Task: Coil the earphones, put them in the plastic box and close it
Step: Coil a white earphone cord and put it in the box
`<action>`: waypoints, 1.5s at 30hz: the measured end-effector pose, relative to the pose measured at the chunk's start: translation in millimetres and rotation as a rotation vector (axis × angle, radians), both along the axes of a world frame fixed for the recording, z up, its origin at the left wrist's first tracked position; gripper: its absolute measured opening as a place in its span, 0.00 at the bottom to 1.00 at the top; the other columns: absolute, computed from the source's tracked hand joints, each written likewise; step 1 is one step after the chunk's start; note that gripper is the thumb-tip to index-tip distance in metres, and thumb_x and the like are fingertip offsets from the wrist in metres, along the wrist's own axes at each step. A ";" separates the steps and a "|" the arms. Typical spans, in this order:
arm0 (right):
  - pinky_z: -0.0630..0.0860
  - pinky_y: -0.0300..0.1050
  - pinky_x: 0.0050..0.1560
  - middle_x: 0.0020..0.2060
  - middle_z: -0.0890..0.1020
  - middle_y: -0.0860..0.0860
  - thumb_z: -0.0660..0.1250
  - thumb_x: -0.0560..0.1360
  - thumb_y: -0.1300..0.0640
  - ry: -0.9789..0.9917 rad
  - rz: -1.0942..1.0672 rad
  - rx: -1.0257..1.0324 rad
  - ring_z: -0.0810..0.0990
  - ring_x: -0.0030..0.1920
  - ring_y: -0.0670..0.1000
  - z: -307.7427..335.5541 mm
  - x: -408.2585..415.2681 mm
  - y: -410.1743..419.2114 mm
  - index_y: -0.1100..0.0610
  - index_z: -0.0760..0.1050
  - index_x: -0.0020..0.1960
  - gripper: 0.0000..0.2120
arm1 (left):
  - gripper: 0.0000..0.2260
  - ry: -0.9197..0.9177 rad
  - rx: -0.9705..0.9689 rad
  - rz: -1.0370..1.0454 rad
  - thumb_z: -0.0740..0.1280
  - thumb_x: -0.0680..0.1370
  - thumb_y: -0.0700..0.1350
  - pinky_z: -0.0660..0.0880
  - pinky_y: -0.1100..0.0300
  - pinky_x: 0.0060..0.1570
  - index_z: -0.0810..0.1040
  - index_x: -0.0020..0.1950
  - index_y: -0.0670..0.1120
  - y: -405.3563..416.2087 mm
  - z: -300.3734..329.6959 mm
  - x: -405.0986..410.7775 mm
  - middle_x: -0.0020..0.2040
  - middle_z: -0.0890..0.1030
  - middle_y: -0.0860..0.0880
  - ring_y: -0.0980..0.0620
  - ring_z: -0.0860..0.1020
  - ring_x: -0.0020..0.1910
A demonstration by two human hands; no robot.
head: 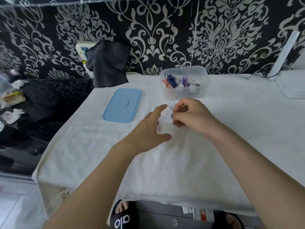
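Nearest, before the plastic box (184, 83), the right hand (193, 116) pinches one white earphones coil (172, 105) with curled fingers, probably to keep the loops from springing open. The left hand (148, 128), fingers straight and apart, hovers beside it. Left of the box lies one blue lid (123, 105), off so the box stays open; several coloured coils are inside.

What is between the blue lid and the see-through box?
In the head view, only bare white cloth lies between the blue lid and the clear box. Both hands sit nearer the camera, below that gap.
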State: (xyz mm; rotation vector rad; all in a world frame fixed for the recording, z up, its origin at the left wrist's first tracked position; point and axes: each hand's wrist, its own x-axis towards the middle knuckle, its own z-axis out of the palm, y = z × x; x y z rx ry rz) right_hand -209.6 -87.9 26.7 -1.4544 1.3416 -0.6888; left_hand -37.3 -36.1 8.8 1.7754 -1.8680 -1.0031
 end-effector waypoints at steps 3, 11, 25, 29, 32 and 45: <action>0.84 0.51 0.49 0.38 0.82 0.58 0.70 0.73 0.69 -0.289 0.026 0.153 0.86 0.41 0.56 9.4 4.4 1.5 0.60 0.74 0.44 0.07 | 0.31 0.158 0.040 0.047 0.73 0.78 0.50 0.70 0.64 0.60 0.63 0.77 0.59 -1.3 3.8 7.0 0.71 0.72 0.56 0.57 0.73 0.68; 0.84 0.50 0.48 0.38 0.79 0.59 0.67 0.74 0.74 -0.530 -0.004 0.332 0.84 0.42 0.58 13.8 2.2 -3.0 0.60 0.71 0.45 0.11 | 0.10 0.417 0.157 0.055 0.62 0.85 0.42 0.83 0.55 0.53 0.80 0.49 0.41 -5.2 18.1 12.6 0.39 0.84 0.50 0.50 0.83 0.43; 0.70 0.34 0.58 0.61 0.80 0.43 0.66 0.75 0.64 0.244 0.372 -0.382 0.78 0.57 0.42 -16.1 18.9 5.4 0.48 0.75 0.67 0.22 | 0.10 0.160 0.157 0.176 0.62 0.82 0.48 0.74 0.52 0.42 0.81 0.50 0.45 -11.8 11.4 24.4 0.37 0.78 0.51 0.54 0.75 0.30; 0.77 0.43 0.45 0.48 0.83 0.41 0.67 0.77 0.55 0.290 0.424 -0.254 0.78 0.41 0.40 -27.0 25.7 11.5 0.44 0.70 0.65 0.18 | 0.11 0.209 0.120 0.246 0.64 0.82 0.50 0.76 0.52 0.42 0.74 0.47 0.43 -13.3 13.4 26.5 0.35 0.78 0.51 0.53 0.75 0.31; 0.79 0.49 0.45 0.39 0.83 0.45 0.69 0.77 0.53 0.250 0.372 -0.305 0.80 0.39 0.44 -27.0 27.1 9.8 0.47 0.74 0.57 0.09 | 0.09 0.241 0.126 0.258 0.64 0.83 0.48 0.79 0.57 0.40 0.74 0.47 0.44 -11.7 15.3 29.1 0.38 0.79 0.48 0.53 0.76 0.32; 0.76 0.40 0.45 0.39 0.83 0.41 0.70 0.74 0.56 0.231 0.323 -0.315 0.79 0.37 0.38 -36.1 30.9 4.4 0.46 0.82 0.46 0.05 | 0.06 -0.186 0.013 0.266 0.62 0.80 0.40 0.73 0.61 0.43 0.79 0.51 0.41 -6.6 9.6 61.4 0.50 0.82 0.44 0.51 0.76 0.43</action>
